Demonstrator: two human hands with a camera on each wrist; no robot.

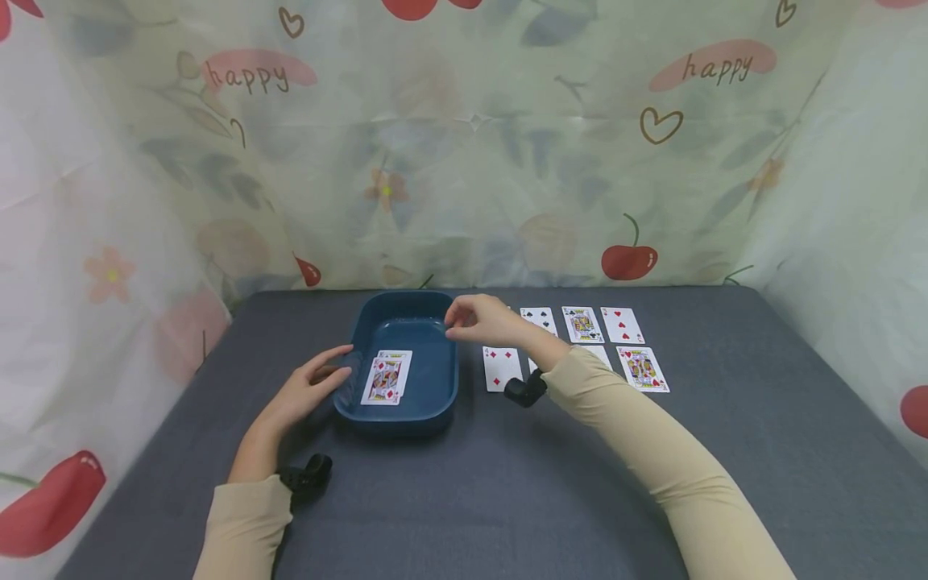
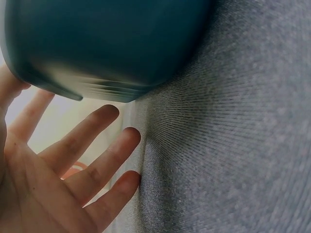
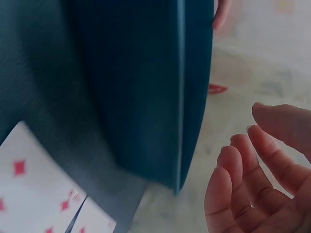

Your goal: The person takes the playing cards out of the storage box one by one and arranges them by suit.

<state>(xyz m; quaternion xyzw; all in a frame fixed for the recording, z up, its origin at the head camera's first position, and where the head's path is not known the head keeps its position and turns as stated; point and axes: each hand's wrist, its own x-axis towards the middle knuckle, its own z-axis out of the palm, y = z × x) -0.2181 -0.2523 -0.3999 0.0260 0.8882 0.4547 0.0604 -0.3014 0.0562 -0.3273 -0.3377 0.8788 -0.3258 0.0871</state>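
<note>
A dark blue tray (image 1: pixel 397 422) stands on the grey table, and a king of diamonds card (image 1: pixel 387 377) lies face up inside it. My left hand (image 1: pixel 321 375) is at the tray's left rim with straight fingers. In the left wrist view that hand (image 2: pixel 73 170) is spread beside the tray (image 2: pixel 107 43) and holds nothing. My right hand (image 1: pixel 477 321) hovers at the tray's far right rim with loosely curled fingers. The right wrist view shows those fingers (image 3: pixel 252 184) a little apart from the tray wall (image 3: pixel 141 97).
Several playing cards lie face up in two rows right of the tray, among them a four of diamonds (image 1: pixel 502 368) nearest it, a king (image 1: pixel 582 324) and a hearts card (image 1: pixel 622 325). My right forearm covers part of them. A patterned curtain (image 1: pixel 464 161) surrounds the grey table (image 1: pixel 507 499).
</note>
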